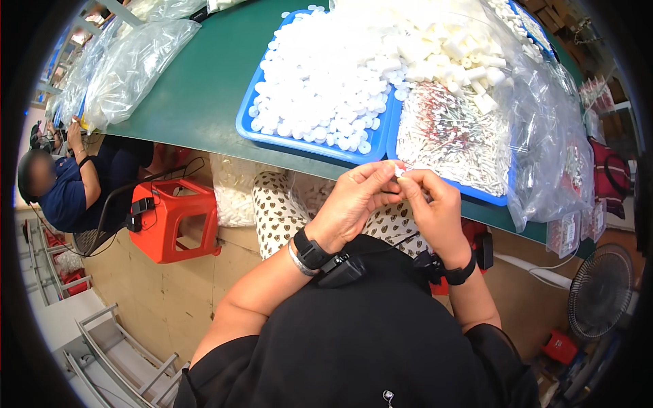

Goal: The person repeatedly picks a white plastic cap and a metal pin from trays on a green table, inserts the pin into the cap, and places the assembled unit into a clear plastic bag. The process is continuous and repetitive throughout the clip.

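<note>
My left hand [360, 197] and my right hand [437, 207] meet just in front of the table edge, fingertips closed on a small white piece [398, 172]. The fingers cover most of it, so its exact kind cannot be made out. Just beyond my hands are two blue trays on the table. The left tray [246, 134] is heaped with round white plastic pieces [320, 88]. In the right tray [479, 196] lie many slim white parts [449, 153], some with red or dark sections, with chunky cream-coloured pieces [469, 54] piled behind them.
Clear plastic bags [544, 149] drape over the table's right side. Another bag [139, 68] lies on the green table [197, 81] at far left. A red stool [173, 221] stands on the floor, near a seated co-worker [68, 183]. A fan [600, 291] is at right.
</note>
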A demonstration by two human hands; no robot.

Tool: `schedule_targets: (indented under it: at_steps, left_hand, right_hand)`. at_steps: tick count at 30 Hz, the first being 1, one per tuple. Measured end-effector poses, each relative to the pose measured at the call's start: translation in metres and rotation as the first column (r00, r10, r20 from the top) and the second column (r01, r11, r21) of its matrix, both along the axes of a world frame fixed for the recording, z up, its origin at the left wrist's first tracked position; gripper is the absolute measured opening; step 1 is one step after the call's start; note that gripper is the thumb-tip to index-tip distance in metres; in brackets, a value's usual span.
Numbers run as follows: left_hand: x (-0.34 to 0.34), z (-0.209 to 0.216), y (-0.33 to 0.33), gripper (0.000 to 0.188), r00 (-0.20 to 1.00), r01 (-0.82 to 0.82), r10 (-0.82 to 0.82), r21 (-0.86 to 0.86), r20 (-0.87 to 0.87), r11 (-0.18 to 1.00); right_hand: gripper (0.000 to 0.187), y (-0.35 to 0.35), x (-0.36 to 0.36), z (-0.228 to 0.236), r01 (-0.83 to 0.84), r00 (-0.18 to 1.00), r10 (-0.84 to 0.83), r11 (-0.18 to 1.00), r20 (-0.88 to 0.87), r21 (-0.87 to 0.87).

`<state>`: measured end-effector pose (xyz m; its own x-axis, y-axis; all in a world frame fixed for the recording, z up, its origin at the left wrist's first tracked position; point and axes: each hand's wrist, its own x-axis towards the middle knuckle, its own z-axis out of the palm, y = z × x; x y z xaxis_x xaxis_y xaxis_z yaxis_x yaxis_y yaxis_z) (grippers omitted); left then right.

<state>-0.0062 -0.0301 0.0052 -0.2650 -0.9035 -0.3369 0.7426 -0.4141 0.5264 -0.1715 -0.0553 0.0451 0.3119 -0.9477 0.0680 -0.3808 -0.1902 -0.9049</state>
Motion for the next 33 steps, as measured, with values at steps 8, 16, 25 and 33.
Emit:
schedule_targets:
  at_steps: [8,16,25,33]
  left_hand:
    - [0.009,0.013,0.004,0.041,0.988,-0.105,0.104,-0.002,0.112,0.994]
    - [0.012,0.012,0.003,0.041,0.98,-0.163,0.166,-0.036,0.109,0.986]
    - [0.012,0.019,-0.006,0.038,0.967,-0.253,0.254,-0.029,0.036,0.967]
    - [0.01,0.015,-0.007,0.037,0.965,-0.253,0.255,-0.041,0.057,0.967]
  right_hand:
    - [0.012,-0.048,-0.005,-0.017,-0.221,0.751,-0.247,0.78,-0.612,-0.585]
    - [0.007,-0.047,-0.006,-0.011,-0.141,0.893,-0.153,0.797,-0.422,-0.587]
    - [0.011,-0.019,-0.019,-0.003,-0.131,0.981,0.051,0.886,-0.187,-0.445]
    - [0.015,-0.017,-0.019,0.005,-0.169,0.967,0.04,0.839,-0.251,-0.517]
